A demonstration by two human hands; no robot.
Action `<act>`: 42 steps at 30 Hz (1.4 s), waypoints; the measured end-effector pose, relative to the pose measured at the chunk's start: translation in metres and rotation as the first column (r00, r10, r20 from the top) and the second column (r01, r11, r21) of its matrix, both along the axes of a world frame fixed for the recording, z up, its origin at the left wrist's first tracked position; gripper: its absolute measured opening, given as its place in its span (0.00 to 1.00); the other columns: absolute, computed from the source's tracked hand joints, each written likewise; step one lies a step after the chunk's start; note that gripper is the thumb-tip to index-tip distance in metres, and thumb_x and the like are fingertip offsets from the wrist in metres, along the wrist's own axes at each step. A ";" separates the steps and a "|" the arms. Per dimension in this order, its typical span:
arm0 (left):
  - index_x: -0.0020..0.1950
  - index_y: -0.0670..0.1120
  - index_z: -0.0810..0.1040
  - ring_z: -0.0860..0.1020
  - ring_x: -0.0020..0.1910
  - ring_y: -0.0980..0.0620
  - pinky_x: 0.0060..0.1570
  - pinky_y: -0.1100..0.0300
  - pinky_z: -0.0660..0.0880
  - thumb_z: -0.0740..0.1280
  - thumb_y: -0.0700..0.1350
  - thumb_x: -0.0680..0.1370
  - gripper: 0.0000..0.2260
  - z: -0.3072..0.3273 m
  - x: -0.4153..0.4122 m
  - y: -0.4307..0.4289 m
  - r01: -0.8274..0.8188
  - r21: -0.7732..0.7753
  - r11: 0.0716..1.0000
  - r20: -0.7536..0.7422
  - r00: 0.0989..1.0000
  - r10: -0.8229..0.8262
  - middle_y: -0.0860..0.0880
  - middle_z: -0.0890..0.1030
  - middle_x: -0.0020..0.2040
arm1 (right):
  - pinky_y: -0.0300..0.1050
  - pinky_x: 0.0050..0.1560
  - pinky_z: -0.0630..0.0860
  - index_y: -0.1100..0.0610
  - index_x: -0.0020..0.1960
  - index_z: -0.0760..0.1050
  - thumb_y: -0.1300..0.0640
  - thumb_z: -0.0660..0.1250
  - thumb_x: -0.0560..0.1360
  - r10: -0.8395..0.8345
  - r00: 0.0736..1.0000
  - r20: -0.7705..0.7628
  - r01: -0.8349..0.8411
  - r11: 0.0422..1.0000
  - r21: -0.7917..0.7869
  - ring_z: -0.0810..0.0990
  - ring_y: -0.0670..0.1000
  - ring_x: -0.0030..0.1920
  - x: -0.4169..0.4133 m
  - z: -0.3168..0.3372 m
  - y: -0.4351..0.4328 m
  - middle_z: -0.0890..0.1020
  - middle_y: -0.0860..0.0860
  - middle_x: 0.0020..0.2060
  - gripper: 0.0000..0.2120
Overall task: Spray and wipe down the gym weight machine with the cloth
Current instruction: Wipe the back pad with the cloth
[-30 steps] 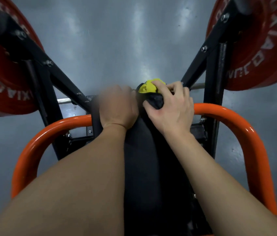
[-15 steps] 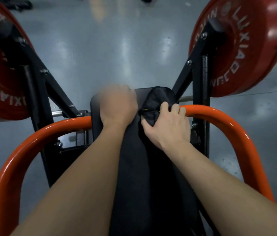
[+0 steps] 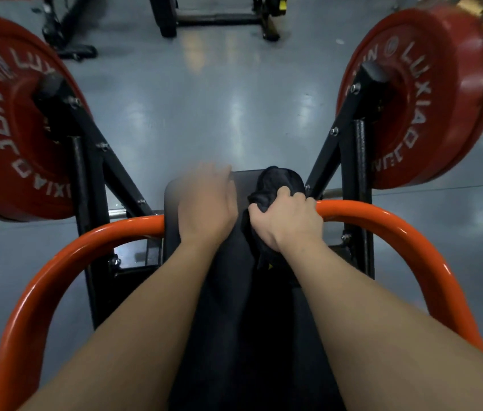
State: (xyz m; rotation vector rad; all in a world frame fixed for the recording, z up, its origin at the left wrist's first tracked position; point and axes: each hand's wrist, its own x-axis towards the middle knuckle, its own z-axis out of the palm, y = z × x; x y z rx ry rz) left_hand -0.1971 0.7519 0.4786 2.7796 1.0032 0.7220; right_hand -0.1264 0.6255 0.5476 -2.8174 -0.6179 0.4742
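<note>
Wiping is the step in hand. The right hand [image 3: 286, 222] squeezes a bunched dark cloth [image 3: 278, 182] against the top of the long black padded bench [image 3: 234, 292]. The left hand [image 3: 206, 203] lies on the pad beside it, too blurry to tell if flat or curled. Next, I think the cloth should rub down the pad. Around it are a curved orange metal bar [image 3: 397, 229], round red weight plates [image 3: 430, 93] and a shiny grey floor [image 3: 219, 108].

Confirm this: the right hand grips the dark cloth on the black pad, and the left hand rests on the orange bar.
Not quite. The head view shows the left hand resting on the black pad, not on the orange bar. The right hand does grip the dark cloth on that pad.
</note>
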 end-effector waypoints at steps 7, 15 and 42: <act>0.84 0.52 0.56 0.51 0.83 0.47 0.80 0.43 0.48 0.50 0.57 0.83 0.28 -0.014 -0.049 -0.045 -0.136 -0.029 0.990 -0.140 0.981 0.131 0.48 0.54 0.84 | 0.56 0.61 0.71 0.44 0.66 0.72 0.33 0.63 0.70 -0.089 0.917 0.390 -0.016 0.966 0.257 0.73 0.56 0.61 -0.031 -0.030 -0.017 0.74 0.52 0.60 0.28; 0.83 0.51 0.58 0.54 0.82 0.45 0.79 0.41 0.52 0.51 0.56 0.84 0.27 -0.019 -0.045 -0.038 -0.148 -0.005 0.989 -0.148 0.978 0.146 0.46 0.56 0.83 | 0.65 0.78 0.58 0.43 0.79 0.65 0.43 0.68 0.71 0.431 0.832 0.351 -0.500 0.855 0.135 0.53 0.61 0.82 -0.045 -0.046 -0.071 0.60 0.50 0.82 0.37; 0.83 0.53 0.58 0.53 0.83 0.47 0.80 0.42 0.51 0.52 0.54 0.83 0.27 -0.017 -0.042 -0.040 -0.177 -0.005 0.984 -0.124 0.977 0.175 0.48 0.56 0.84 | 0.55 0.55 0.74 0.51 0.51 0.81 0.51 0.77 0.65 0.133 0.934 0.331 -0.231 0.932 0.278 0.73 0.57 0.57 -0.042 -0.046 -0.086 0.78 0.53 0.52 0.15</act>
